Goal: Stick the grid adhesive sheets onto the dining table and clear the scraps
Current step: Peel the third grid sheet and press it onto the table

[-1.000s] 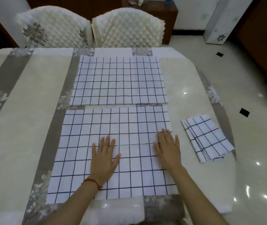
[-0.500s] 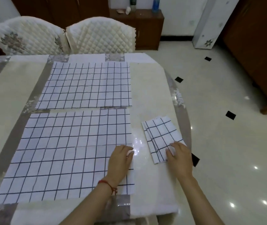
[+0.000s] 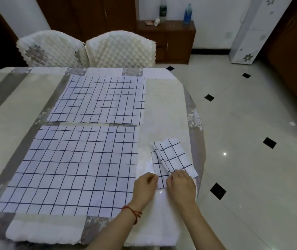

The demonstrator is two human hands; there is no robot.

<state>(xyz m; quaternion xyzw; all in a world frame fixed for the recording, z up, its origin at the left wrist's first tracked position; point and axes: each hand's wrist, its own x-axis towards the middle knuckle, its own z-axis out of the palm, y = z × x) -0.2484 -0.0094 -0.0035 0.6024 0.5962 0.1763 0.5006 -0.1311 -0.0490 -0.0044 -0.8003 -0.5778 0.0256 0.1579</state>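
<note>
On the dining table (image 3: 164, 103), 2 grid adhesive sheets lie flat on the cloth. The far sheet (image 3: 100, 100) sits toward the 2 quilted chairs (image 3: 82, 49), and the near sheet (image 3: 72, 168) lies just this side of it with a thin strip of tablecloth showing between them. To the right of the near sheet, close to the table's right edge, rests a folded stack of grid sheets (image 3: 173, 157), turned at a slight angle to the other 2.

Both hands are at the near end of that stack. The left hand (image 3: 145, 188), with a red string bracelet (image 3: 132, 212) on its wrist, has its fingers curled in and touches the stack's near left corner; whether it actually pinches the paper I cannot tell. The right hand (image 3: 181, 186) lies over the near edge with its fingers bent down around a raised fold of the top sheet, gripping it.

Beyond the table, against the far wall, a low wooden cabinet (image 3: 173, 42) carries 2 bottles (image 3: 187, 14). The glossy tiled floor (image 3: 252, 141) stretches off to the right.
</note>
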